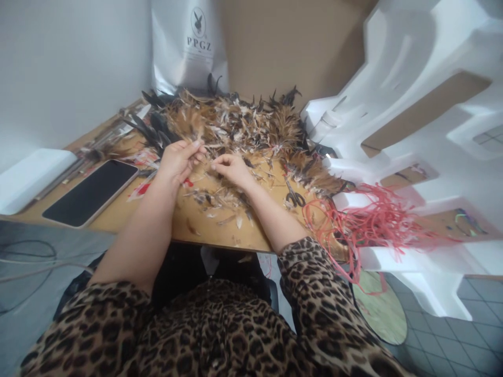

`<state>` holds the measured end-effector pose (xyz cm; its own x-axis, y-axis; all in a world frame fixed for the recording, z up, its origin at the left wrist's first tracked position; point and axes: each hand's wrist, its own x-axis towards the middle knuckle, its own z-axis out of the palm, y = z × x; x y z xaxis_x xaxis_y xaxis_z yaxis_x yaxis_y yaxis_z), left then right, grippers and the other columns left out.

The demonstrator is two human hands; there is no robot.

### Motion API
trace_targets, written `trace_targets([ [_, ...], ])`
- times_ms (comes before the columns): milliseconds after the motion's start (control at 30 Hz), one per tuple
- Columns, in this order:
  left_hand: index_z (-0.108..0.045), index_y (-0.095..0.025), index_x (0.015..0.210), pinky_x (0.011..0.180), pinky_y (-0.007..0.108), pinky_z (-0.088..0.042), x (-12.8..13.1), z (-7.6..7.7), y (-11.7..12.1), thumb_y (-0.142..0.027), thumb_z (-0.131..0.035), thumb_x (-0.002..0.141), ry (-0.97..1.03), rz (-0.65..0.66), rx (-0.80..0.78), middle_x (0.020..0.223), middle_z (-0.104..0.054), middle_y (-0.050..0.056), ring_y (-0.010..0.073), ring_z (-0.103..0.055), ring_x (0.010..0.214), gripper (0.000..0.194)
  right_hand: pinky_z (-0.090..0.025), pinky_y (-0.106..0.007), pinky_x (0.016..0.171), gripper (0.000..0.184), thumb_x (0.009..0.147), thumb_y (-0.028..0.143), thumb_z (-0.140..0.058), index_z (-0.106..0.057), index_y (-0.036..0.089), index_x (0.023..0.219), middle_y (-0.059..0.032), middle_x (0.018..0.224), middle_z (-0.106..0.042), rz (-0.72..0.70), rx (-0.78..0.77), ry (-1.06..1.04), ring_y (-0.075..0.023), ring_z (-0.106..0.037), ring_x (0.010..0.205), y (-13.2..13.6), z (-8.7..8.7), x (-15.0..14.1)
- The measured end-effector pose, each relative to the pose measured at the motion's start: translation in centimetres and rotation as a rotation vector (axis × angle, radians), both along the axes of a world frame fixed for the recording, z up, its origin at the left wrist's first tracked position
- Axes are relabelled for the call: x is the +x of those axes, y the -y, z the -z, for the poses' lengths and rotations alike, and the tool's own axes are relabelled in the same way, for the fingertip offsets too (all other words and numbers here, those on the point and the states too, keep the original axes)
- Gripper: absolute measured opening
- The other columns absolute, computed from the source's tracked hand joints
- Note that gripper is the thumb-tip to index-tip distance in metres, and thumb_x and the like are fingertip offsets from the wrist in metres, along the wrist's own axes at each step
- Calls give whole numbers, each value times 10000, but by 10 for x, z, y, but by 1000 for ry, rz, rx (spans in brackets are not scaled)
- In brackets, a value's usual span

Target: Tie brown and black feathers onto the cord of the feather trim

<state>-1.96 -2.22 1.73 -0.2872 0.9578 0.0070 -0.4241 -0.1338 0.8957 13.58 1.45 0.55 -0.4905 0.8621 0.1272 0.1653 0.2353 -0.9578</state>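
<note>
Over the table's middle, my left hand [178,159] is closed in a pinch on the base of a small bunch of brown feathers [188,123], which fans up and away from the fingers. My right hand [233,170] is a little to the right and nearer to me, its thumb and forefinger pressed together. Whatever sits between those fingertips is too small to make out. Just behind both hands spreads a large pile of brown, white and black feathers [243,123]. Loose feathers [220,199] lie on the wooden table [220,230] below my hands.
Dark-handled scissors [294,195] lie right of my right hand. A tangle of red plastic strings [377,217] drapes over white foam packing [416,256] at the right. Leftward are a phone [92,192] and a white box [35,178]. A silver bag [190,57] stands behind the feathers.
</note>
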Motion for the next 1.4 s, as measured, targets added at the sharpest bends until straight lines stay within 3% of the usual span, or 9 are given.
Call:
trace_targets([
  [233,-636,-112,778,416,106,-383,-2,-4,0,-180,-686,751,54,-25,41,639,-647,-3,12,-517,443,89,-415,-230,709,124,736,221,-619,-694,127,767,-20,766,-674,-134,306,262,-100,-572,699,15,5,-14],
  [400,-602,-136,766,417,99,-362,-17,-4,-4,-204,-666,782,77,-212,68,657,-655,-20,2,-521,477,94,-404,-227,733,146,764,232,-588,-702,146,795,-26,825,-684,-135,414,415,-114,-582,765,15,6,-18],
  [567,-580,-137,850,423,110,-325,-34,-2,-7,-162,-563,872,145,-342,59,601,-643,-61,-9,-499,486,37,-390,-237,721,172,778,256,-557,-701,165,800,-23,849,-676,-146,545,553,-132,-572,778,15,-3,-28],
  [733,-564,-123,867,449,131,-321,-36,1,-9,-155,-550,882,152,-350,49,595,-645,-71,-12,-495,493,38,-381,-241,722,177,789,265,-540,-703,198,807,-14,839,-674,-169,580,638,-140,-565,782,18,-15,-50],
  [900,-570,-122,863,452,142,-309,-35,2,-9,-158,-552,878,154,-364,62,587,-645,-76,-11,-498,491,43,-373,-242,650,181,745,343,-596,-692,191,755,-19,726,-655,-186,551,699,-141,-549,684,25,-9,-73],
  [1067,-574,-112,856,462,156,-311,-33,2,-8,-144,-565,862,149,-362,69,600,-651,-67,-4,-503,485,33,-392,-229,633,108,726,234,-573,-661,173,713,-10,708,-657,-179,455,565,-121,-556,646,24,6,-81],
  [1267,-559,-112,851,464,154,-305,-29,-1,-6,-145,-564,860,136,-326,62,611,-647,-57,-5,-497,476,34,-381,-178,528,122,731,234,-609,-647,129,682,35,538,-591,-222,81,183,-53,-478,484,20,0,-59],
  [1400,-575,-128,763,417,138,-308,-28,0,-8,-193,-637,798,188,-345,72,609,-636,-38,5,-500,438,96,-357,-158,460,91,718,201,-643,-640,114,695,58,451,-540,-202,-85,63,-34,-433,403,23,-2,-46],
])
